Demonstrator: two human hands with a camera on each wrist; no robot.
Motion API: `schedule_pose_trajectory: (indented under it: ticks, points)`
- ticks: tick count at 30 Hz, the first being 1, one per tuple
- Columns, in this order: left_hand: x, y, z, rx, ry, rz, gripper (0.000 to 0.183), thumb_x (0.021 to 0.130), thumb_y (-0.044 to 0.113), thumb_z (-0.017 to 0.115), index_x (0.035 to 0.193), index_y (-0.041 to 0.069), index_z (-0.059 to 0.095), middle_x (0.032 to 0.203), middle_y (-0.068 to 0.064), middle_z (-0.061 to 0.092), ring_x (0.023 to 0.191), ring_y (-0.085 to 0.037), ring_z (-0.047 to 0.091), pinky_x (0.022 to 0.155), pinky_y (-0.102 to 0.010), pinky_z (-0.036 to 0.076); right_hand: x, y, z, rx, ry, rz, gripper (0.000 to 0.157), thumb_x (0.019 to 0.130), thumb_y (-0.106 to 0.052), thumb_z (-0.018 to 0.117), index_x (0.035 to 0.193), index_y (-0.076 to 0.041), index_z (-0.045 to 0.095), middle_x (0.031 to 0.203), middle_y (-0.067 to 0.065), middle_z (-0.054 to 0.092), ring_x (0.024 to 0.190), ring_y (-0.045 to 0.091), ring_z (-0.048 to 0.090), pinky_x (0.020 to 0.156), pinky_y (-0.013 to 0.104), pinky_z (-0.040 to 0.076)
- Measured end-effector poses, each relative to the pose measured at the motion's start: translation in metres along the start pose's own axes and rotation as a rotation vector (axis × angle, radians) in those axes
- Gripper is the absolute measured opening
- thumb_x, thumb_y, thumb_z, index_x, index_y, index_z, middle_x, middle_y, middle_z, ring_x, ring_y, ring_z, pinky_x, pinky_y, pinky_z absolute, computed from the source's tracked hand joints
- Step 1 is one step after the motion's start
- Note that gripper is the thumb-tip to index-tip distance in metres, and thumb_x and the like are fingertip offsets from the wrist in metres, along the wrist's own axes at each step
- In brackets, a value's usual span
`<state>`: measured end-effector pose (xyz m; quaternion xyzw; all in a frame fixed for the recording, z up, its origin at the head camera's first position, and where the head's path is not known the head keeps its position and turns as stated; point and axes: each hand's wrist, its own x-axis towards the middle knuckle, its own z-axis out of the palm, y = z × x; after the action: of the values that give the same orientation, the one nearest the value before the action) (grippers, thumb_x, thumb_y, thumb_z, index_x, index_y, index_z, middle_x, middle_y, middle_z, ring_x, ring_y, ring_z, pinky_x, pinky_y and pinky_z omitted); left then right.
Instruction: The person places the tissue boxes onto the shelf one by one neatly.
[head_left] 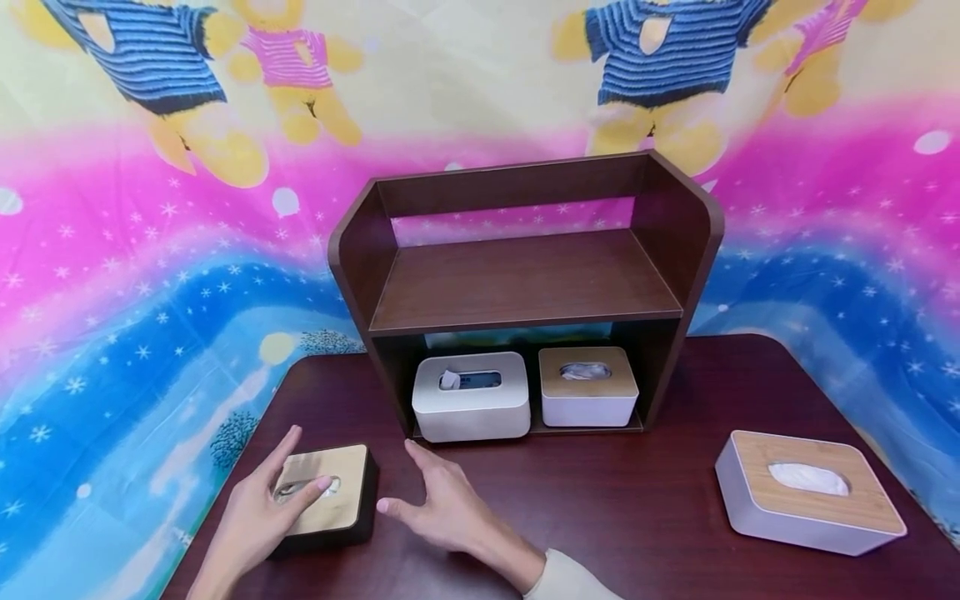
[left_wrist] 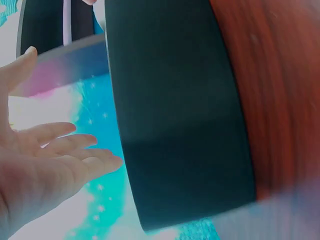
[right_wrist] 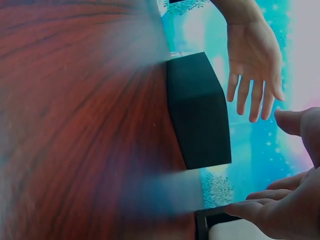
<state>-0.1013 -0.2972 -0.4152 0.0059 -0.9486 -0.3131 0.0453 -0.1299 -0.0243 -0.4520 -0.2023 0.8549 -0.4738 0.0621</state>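
A black tissue box [head_left: 330, 496] with a pale wooden lid sits at the table's left front, a tissue showing in its oval slot. In the head view my left hand [head_left: 258, 508] covers part of its near left side, fingers spread. The right wrist view shows that left hand [right_wrist: 254, 60] apart from the box's dark side [right_wrist: 200, 107], with a gap between. My right hand [head_left: 450, 508] is to the right of the box, fingers extended and thumb toward it, holding nothing. Up close, the left wrist view shows the box's black side [left_wrist: 175, 110] beside my left fingers [left_wrist: 97, 162].
A dark brown two-tier shelf [head_left: 525, 283] stands at the back of the table [head_left: 615, 517]. Its lower tier holds a white tissue box [head_left: 472, 400] and a smaller wood-topped one [head_left: 588, 387]. Another wood-topped tissue box [head_left: 810, 492] lies at the right. A printed cloth hangs behind.
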Motion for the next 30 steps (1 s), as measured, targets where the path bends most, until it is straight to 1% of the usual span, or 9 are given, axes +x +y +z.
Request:
schedule_pose_trajectory:
  ticks: [2, 5, 11, 15, 18, 22, 26, 28, 30]
  points:
    - [-0.001, -0.007, -0.003, 0.019, -0.028, -0.03, 0.095, 0.101, 0.051, 0.073, 0.173, 0.019, 0.02, 0.177, -0.02, 0.027, 0.149, -0.056, 0.043, 0.103, -0.073, 0.051, 0.001, -0.001, 0.005, -0.002, -0.01, 0.004, 0.091, 0.095, -0.053, 0.079, 0.165, -0.008, 0.042, 0.168, 0.01, 0.048, 0.155, 0.028, 0.048, 0.126, 0.048, 0.043]
    - [-0.001, -0.019, -0.008, 0.041, -0.061, -0.06, 0.098, 0.102, 0.053, 0.07, 0.174, 0.02, 0.012, 0.178, -0.021, 0.021, 0.15, -0.06, 0.038, 0.103, -0.078, 0.047, 0.002, -0.004, 0.012, 0.002, -0.023, 0.017, 0.092, 0.093, -0.053, 0.08, 0.165, -0.01, 0.043, 0.168, 0.008, 0.049, 0.154, 0.027, 0.048, 0.126, 0.047, 0.044]
    - [-0.003, -0.042, -0.014, 0.037, -0.077, -0.076, 0.101, 0.104, 0.052, 0.067, 0.174, 0.02, 0.002, 0.181, -0.021, 0.006, 0.153, -0.065, 0.027, 0.105, -0.084, 0.038, 0.003, -0.01, 0.025, -0.022, -0.062, 0.031, 0.096, 0.09, -0.055, 0.082, 0.166, -0.011, 0.042, 0.169, 0.007, 0.048, 0.154, 0.027, 0.048, 0.126, 0.043, 0.044]
    - [-0.003, -0.053, -0.017, 0.028, -0.109, -0.111, 0.104, 0.105, 0.053, 0.064, 0.173, 0.019, -0.008, 0.179, -0.027, 0.0, 0.153, -0.066, 0.022, 0.106, -0.085, 0.036, 0.004, -0.013, 0.034, -0.046, -0.084, 0.021, 0.099, 0.09, -0.057, 0.083, 0.167, -0.013, 0.04, 0.17, 0.007, 0.045, 0.156, 0.026, 0.046, 0.126, 0.04, 0.043]
    - [-0.001, -0.06, -0.018, 0.029, -0.152, -0.152, 0.108, 0.106, 0.055, 0.06, 0.17, 0.014, -0.016, 0.176, -0.034, -0.002, 0.152, -0.068, 0.02, 0.109, -0.085, 0.035, 0.006, -0.014, 0.039, -0.041, -0.095, 0.02, 0.101, 0.089, -0.056, 0.083, 0.167, -0.01, 0.038, 0.171, 0.009, 0.044, 0.157, 0.024, 0.044, 0.127, 0.039, 0.042]
    - [0.0, -0.067, -0.018, 0.006, -0.195, -0.196, 0.111, 0.106, 0.057, 0.058, 0.168, 0.01, -0.023, 0.174, -0.037, -0.008, 0.152, -0.069, 0.018, 0.113, -0.084, 0.033, 0.008, -0.016, 0.045, -0.041, -0.092, 0.016, 0.103, 0.089, -0.055, 0.084, 0.167, -0.006, 0.036, 0.171, 0.012, 0.042, 0.157, 0.023, 0.044, 0.127, 0.037, 0.041]
    - [-0.002, -0.073, -0.016, -0.048, -0.221, -0.207, 0.113, 0.107, 0.053, 0.059, 0.166, 0.003, -0.024, 0.173, -0.037, -0.013, 0.153, -0.069, 0.016, 0.116, -0.082, 0.029, 0.009, -0.016, 0.048, -0.048, -0.088, 0.004, 0.104, 0.09, -0.053, 0.084, 0.167, -0.005, 0.035, 0.172, 0.013, 0.042, 0.157, 0.025, 0.044, 0.127, 0.036, 0.041]
    - [0.0, -0.076, -0.015, -0.089, -0.254, -0.23, 0.113, 0.108, 0.052, 0.058, 0.165, 0.0, -0.025, 0.172, -0.038, -0.016, 0.154, -0.067, 0.012, 0.12, -0.08, 0.025, 0.01, -0.016, 0.051, -0.053, -0.091, -0.002, 0.103, 0.09, -0.053, 0.084, 0.167, -0.005, 0.035, 0.171, 0.014, 0.042, 0.157, 0.024, 0.044, 0.127, 0.035, 0.041]
    - [0.002, -0.077, -0.014, -0.102, -0.285, -0.263, 0.114, 0.108, 0.054, 0.057, 0.164, -0.003, -0.024, 0.171, -0.04, -0.014, 0.155, -0.067, 0.009, 0.122, -0.077, 0.023, 0.011, -0.016, 0.053, -0.061, -0.096, -0.009, 0.103, 0.09, -0.052, 0.084, 0.167, -0.006, 0.035, 0.171, 0.014, 0.043, 0.156, 0.022, 0.045, 0.126, 0.033, 0.042]
